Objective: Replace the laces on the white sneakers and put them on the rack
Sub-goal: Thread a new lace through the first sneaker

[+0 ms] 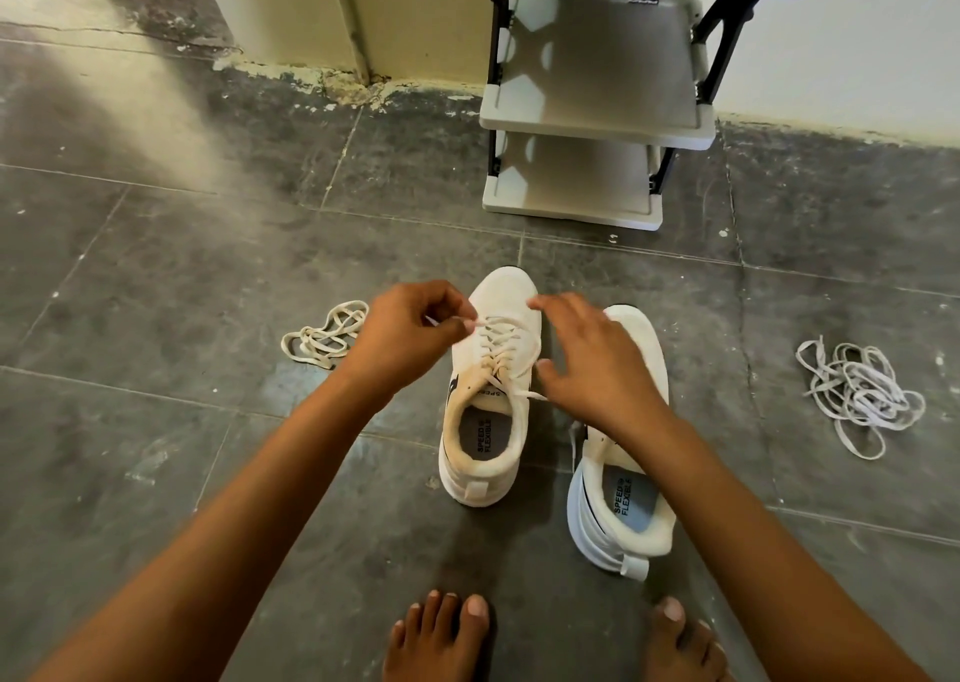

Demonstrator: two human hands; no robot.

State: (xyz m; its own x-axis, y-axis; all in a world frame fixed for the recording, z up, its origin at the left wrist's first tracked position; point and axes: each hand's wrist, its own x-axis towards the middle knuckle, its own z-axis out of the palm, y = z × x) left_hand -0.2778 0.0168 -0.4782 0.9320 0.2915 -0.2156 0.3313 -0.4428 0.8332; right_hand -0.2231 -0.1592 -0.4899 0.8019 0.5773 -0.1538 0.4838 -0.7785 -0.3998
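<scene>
Rack (597, 115): standing against the wall, beyond both sneakers.
Left sneaker (488, 395): sitting upright on the floor, laced.
Right sneaker (631, 453): leaning just beside it.
Left hand (410, 328): pinching the lace (498, 341) near the toe.
Right hand (592, 364): hovering, fingers spreading loosely.
Loose laces (860, 395): lying well apart, right.

Count of items: 2 white sneakers, one laced (488, 395) and one beside it (623, 453); 2 loose lace bundles on floor, one at left (324, 336), one at right (860, 395); 1 rack (597, 120) w/ 3 shelves visible; 2 hands, left (410, 328) and right (597, 364); 2 bare feet.
</scene>
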